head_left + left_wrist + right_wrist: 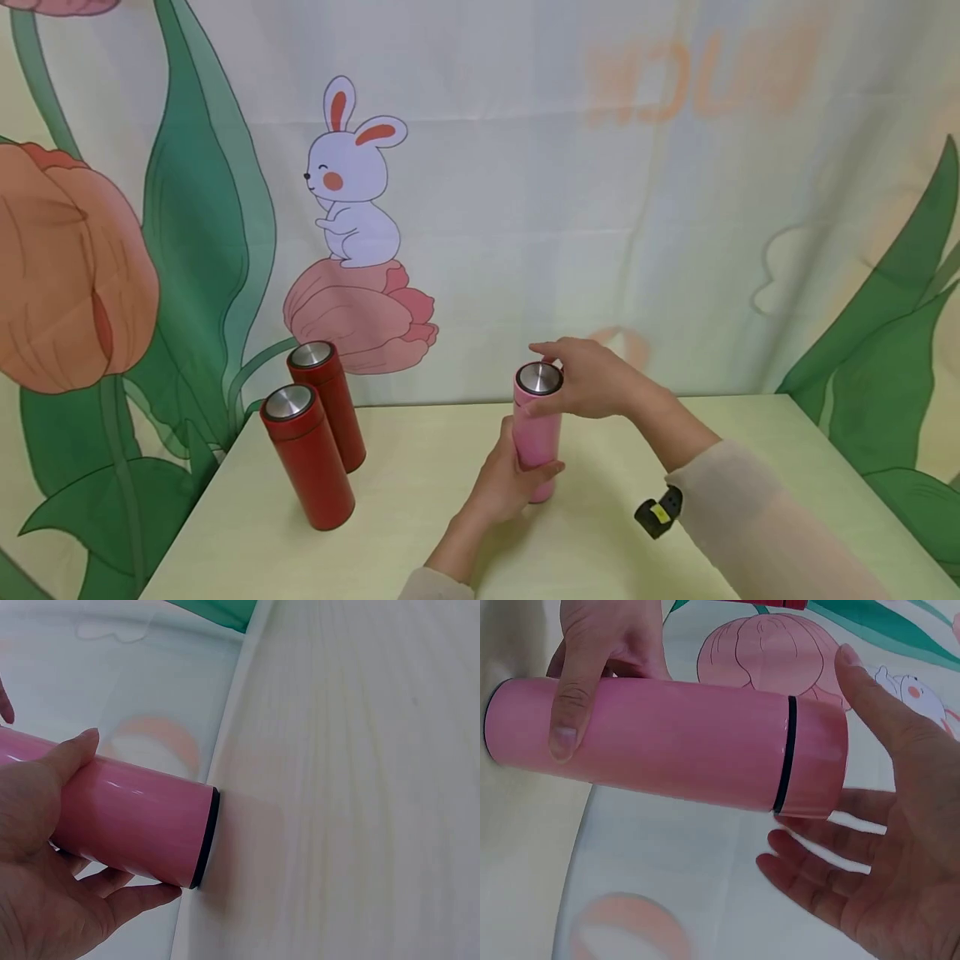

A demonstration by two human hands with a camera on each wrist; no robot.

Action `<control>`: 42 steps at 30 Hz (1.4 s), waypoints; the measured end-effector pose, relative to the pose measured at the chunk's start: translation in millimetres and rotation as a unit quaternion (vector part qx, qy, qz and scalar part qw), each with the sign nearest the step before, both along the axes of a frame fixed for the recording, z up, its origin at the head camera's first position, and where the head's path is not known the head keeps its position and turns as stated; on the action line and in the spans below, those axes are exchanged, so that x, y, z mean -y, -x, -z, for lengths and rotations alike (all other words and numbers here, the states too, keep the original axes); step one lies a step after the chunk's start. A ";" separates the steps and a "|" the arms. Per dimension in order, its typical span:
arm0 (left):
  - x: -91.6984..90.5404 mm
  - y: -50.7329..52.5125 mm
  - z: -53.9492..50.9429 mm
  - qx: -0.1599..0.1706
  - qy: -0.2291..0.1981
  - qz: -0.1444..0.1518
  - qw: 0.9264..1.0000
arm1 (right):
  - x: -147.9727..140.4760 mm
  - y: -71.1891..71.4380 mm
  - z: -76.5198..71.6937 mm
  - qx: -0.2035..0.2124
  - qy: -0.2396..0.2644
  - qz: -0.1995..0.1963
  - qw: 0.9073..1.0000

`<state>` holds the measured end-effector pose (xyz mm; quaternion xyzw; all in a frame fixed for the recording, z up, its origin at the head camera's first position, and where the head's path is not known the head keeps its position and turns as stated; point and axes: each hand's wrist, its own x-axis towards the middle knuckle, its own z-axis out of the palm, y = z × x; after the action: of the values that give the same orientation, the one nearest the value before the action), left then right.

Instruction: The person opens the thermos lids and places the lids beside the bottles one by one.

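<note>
A pink bottle [537,433] [142,817] [682,742] with a steel-topped lid is roughly upright, its base at or just above the table; contact is unclear. My left hand [501,479] [45,847] [615,645] grips its lower half, thumb on one side and fingers round the other. Around the lid, my right hand [596,379] [900,795] has thumb and fingers spread apart. In the right wrist view the thumb stands off the lid, while some fingertips lie behind or against its lower side.
Two red bottles [315,467] [341,408] with steel-topped lids stand close together at the left of the pale table [420,450] [345,780]. Behind the table hangs a printed curtain [495,208] with a rabbit and flowers. A black strap shows at the right sleeve.
</note>
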<state>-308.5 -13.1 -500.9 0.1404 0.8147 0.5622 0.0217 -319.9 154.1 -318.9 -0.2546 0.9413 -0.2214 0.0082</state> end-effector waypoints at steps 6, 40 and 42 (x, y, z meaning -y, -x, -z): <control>2.3 -0.1 1.1 0.001 -0.001 0.011 1.000 | 16.1 -10.7 -0.9 -0.053 -0.059 0.060 0.995; 2.1 1.4 0.4 0.006 -0.002 0.011 1.000 | 21.1 -11.0 0.2 -0.081 -0.068 0.027 0.994; 2.2 1.6 0.3 0.007 -0.002 0.011 1.000 | 19.7 -9.9 -0.8 -0.071 -0.065 0.017 0.995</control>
<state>-310.1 -15.3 -501.2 0.1456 0.8119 0.5644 0.0328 -310.0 134.4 -318.0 -0.2528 0.9561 -0.1407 -0.0460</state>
